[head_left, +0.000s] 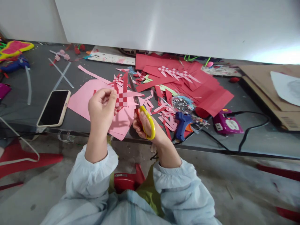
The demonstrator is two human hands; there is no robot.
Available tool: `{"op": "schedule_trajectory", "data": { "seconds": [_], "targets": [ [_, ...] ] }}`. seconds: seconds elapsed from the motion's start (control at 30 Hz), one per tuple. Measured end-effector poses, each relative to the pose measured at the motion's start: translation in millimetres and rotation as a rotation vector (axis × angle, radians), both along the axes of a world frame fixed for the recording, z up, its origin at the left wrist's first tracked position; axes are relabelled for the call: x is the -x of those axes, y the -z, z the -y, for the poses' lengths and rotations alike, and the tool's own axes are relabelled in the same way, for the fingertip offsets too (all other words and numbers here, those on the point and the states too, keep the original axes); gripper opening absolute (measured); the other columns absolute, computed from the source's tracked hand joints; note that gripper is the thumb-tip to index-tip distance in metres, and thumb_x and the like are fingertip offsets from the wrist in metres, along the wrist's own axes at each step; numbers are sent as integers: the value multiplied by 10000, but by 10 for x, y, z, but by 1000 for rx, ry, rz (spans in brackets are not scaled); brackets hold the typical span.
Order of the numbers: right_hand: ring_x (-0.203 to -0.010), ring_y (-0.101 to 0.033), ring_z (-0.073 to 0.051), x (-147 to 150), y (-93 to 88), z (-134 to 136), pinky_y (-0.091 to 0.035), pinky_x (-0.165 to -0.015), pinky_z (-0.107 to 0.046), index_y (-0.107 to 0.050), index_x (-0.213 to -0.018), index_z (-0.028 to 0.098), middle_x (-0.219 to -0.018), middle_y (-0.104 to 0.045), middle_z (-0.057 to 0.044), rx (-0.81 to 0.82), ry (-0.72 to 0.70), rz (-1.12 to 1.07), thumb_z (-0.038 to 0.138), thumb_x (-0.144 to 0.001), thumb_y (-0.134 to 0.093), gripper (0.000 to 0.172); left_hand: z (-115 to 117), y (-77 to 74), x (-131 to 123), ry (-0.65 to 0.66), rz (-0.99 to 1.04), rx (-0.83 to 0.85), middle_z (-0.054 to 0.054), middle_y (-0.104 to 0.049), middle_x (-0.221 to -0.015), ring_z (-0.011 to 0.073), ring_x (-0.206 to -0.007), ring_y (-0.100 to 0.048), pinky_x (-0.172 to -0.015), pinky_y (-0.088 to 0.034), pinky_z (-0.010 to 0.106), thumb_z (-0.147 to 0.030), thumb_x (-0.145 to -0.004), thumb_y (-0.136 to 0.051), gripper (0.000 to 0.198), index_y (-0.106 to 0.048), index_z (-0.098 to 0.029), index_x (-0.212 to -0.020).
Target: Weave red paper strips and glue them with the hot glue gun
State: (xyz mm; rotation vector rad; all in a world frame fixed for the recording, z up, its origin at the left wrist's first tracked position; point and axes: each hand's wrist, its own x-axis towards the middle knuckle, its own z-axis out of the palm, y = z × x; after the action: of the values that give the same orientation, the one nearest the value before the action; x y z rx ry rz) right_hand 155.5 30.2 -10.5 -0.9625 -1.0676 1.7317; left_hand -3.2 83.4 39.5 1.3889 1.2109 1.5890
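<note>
Between the thumb and fingers of my left hand (102, 106) is a woven paper piece (121, 99), checked red and pink, with loose strip ends sticking out. My right hand (145, 125) grips scissors (150, 123) by their yellow and red handles. The scissor blades point up and away, close to the right side of the woven piece; whether they touch it I cannot tell. Pink paper sheets (84, 97) lie under my hands on the dark table (77, 122). Cut pink and red strips (167, 111) are scattered just right of the scissors.
Red paper sheets (208, 87) with several woven pieces (174, 72) spread behind. A blue glue gun (183, 125) and a purple box (227, 123) with a black cable lie to the right. At left rests a phone (54, 107); cardboard (264, 90) is at far right.
</note>
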Motion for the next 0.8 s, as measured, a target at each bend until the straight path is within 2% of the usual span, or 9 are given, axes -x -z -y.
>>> {"op": "schedule_trajectory", "data": {
  "seconds": [0.13, 0.27, 0.37, 0.47, 0.6, 0.67, 0.8],
  "targets": [
    [-340, -278, -11, -10, 12, -58, -154, -320, -200, -444, -931, 239, -683, -554, 43, -16, 152, -98, 683, -860, -519, 455, 7, -6, 8, 12, -27, 27, -43, -596, -563, 80, -364, -517, -364, -455, 193, -371, -806, -718, 183, -659, -203, -764],
    [-336, -268, -6, -60, -36, -98, -161, -297, -205, -427, -874, 250, -771, -610, 23, -36, 292, -117, 682, -817, -578, 461, 37, -41, 21, 113, -192, 2, -45, -573, -535, 78, -409, -508, -410, -423, 195, -291, -837, -689, 132, -676, -197, -747],
    [-343, -267, -6, -118, -56, -115, -187, -290, -213, -408, -845, 260, -791, -604, 23, -52, 370, -121, 660, -763, -655, 477, 54, -62, 23, 188, -346, -36, -15, -666, -641, 97, -568, -594, -536, -459, 203, -227, -833, -681, 90, -711, -189, -757],
    [-345, -278, -18, -164, -27, -124, -205, -291, -230, -414, -847, 270, -785, -598, 19, -128, 389, -85, 605, -760, -695, 446, 68, -81, 19, 264, -437, -36, -1, -716, -720, 112, -669, -631, -625, -474, 213, -236, -845, -675, 110, -729, -180, -767],
    [-340, -270, -46, -171, 10, -121, -213, -314, -246, -416, -803, 265, -558, -419, 68, -178, 445, 0, 508, -779, -724, 393, 82, -98, 16, 374, -499, 14, -4, -717, -711, 115, -650, -620, -619, -464, 224, -282, -855, -677, 144, -741, -181, -774],
    [-344, -255, -45, -156, -5, -113, -211, -329, -249, -407, -797, 262, -525, -363, 84, -182, 458, 42, 461, -766, -751, 398, 81, -95, 16, 403, -525, 39, -1, -725, -725, 119, -664, -628, -625, -464, 225, -286, -856, -678, 147, -746, -183, -778],
    [-347, -260, -22, -126, -53, -102, -199, -331, -242, -370, -850, 270, -623, -463, 73, -221, 499, 54, 431, -704, -808, 488, 58, -65, 22, 398, -527, 35, 10, -742, -760, 115, -667, -634, -619, -460, 220, -302, -859, -677, 156, -758, -180, -807]
  ]
}}
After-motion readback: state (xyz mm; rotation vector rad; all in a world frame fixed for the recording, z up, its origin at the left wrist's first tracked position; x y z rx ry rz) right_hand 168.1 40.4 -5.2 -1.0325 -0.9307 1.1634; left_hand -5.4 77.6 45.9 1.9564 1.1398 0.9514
